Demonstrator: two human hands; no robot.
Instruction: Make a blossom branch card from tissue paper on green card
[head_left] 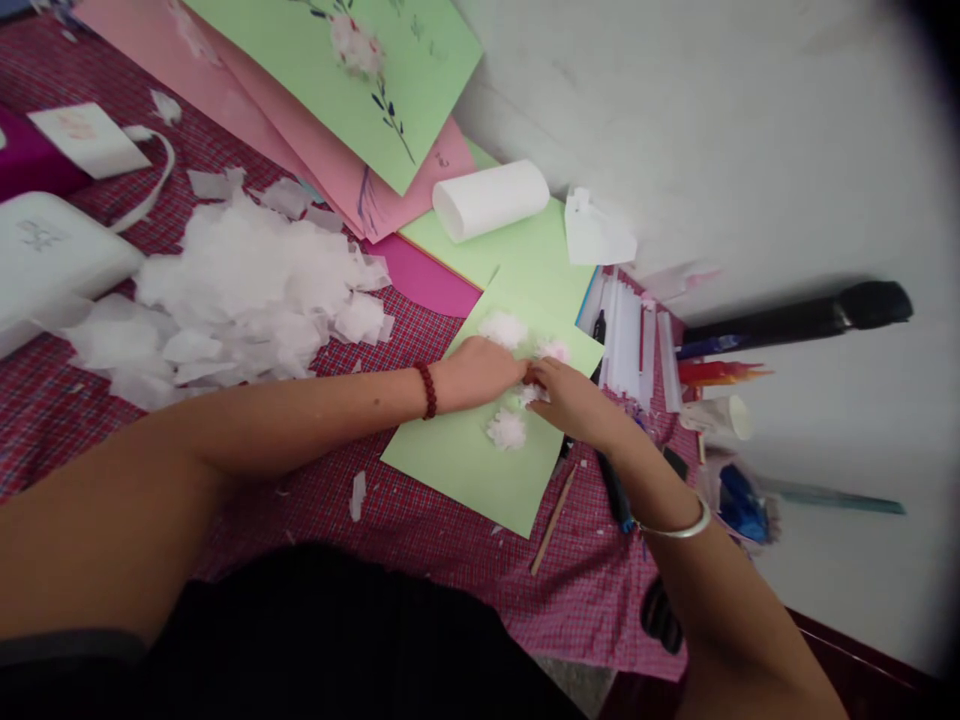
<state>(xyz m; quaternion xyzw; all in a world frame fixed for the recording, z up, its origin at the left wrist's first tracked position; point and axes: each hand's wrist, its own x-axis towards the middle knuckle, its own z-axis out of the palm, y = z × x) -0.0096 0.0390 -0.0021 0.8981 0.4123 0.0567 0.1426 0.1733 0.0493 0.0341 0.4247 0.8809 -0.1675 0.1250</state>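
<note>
Centrally, hands (480, 376) (576, 398) meet; plastic (772, 516) encloses blue item (742, 502).

From my remote screen's centre, I see a white roll (491, 200) at twelve o'clock, the wall (675, 120) toward one-thirty, a cup (739, 417) at three, a pencil (553, 520) at five, a white box (60, 250) at nine.

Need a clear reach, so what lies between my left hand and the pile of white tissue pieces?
Red checkered tablecloth and the edge of the light green sheet under your left hand, as the head view shows.
</note>
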